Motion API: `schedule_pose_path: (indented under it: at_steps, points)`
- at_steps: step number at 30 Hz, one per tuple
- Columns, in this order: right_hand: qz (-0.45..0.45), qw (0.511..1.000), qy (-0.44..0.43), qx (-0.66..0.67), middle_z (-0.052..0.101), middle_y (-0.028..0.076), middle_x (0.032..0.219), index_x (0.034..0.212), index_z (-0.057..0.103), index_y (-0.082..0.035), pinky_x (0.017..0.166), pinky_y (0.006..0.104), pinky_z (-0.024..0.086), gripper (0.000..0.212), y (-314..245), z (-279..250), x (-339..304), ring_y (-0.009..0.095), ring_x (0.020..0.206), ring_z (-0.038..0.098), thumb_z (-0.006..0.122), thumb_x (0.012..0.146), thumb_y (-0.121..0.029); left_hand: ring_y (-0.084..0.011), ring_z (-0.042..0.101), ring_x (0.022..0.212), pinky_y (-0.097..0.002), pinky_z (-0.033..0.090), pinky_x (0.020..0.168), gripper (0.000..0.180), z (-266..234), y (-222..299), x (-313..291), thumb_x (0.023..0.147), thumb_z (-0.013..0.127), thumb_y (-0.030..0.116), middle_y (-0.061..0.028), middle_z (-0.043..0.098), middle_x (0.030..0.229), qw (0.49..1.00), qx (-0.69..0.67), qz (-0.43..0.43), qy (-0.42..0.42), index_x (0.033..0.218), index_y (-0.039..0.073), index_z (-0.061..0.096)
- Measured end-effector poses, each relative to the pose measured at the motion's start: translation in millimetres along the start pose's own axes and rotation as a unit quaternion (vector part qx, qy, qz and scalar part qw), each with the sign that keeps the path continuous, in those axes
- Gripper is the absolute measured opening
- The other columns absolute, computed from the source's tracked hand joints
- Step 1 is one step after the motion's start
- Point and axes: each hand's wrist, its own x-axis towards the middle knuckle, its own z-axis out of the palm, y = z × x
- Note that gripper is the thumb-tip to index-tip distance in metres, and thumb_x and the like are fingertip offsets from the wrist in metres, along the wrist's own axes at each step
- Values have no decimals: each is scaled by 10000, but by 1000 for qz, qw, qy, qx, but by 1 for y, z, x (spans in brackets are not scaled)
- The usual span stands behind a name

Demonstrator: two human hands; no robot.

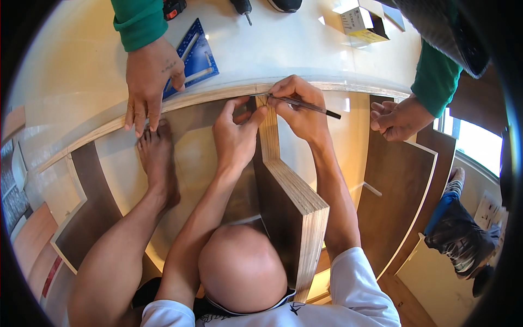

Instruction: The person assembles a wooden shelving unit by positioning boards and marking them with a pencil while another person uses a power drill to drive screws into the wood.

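Observation:
A slim dark pen (308, 104) is gripped in my right hand (299, 111), its tip at the spot where an upright plywood panel (294, 188) meets a long plywood edge strip (223, 95). Opposite it, my left hand (237, 133) has its fingers curled, with thumb and forefinger at the end of that same panel. A thin edge shows by those fingertips, too small to name. The panel has a stepped outline, pale layered edges and dark faces.
Across the strip, another person in green sleeves has a left-side hand (147, 82) by a blue triangular square (193, 57) and a curled hand (400, 120) at right. Beyond lie a drill bit (243, 11) and a small box (362, 24). Dark panels (400, 180) flank me.

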Motion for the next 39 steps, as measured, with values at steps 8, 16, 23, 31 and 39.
schedule_pose_path:
  at_steps: [8, 16, 23, 31, 39]
  points:
    - [12, 997, -2, -74, 746, 81, 832, 811, 671, 13, 729, 299, 551, 129, -4, 1, -1, 132, 773, 683, 797, 840, 11, -206, 785, 1015, -328, 591, 855, 528, -3, 3, 1, 926, 859, 249, -172, 798, 1120, 999, -32, -11, -11, 1320, -50, 675]
    - [-2, 999, 6, -48, 751, 92, 830, 794, 655, 19, 719, 298, 555, 140, 2, 5, -2, 148, 762, 695, 785, 847, 21, -212, 787, 1026, -335, 590, 879, 514, -3, 0, 2, 931, 852, 233, -173, 797, 1150, 999, -34, -4, -9, 1319, -54, 675]
    - [1, 999, -5, -39, 756, 92, 836, 797, 660, 14, 719, 303, 557, 118, -2, 3, -2, 151, 764, 705, 770, 836, 7, -230, 788, 1048, -339, 589, 890, 530, -4, 0, 2, 927, 855, 239, -184, 788, 1188, 1000, -29, 6, -8, 1323, -63, 673]
    - [11, 999, 5, -51, 755, 86, 832, 794, 658, 11, 719, 304, 556, 112, 1, 5, -5, 147, 760, 701, 763, 830, 5, -223, 785, 1067, -329, 582, 909, 541, -3, 4, 0, 935, 853, 236, -187, 775, 1233, 1000, -15, 10, -6, 1338, -73, 664]
    - [9, 1000, 26, -12, 759, 88, 834, 786, 645, 9, 724, 302, 567, 109, 0, 10, -5, 150, 769, 716, 750, 812, 21, -212, 770, 1088, -323, 572, 945, 584, -3, 4, 0, 929, 872, 253, -191, 738, 1321, 1000, 2, 24, -5, 1356, -82, 655]
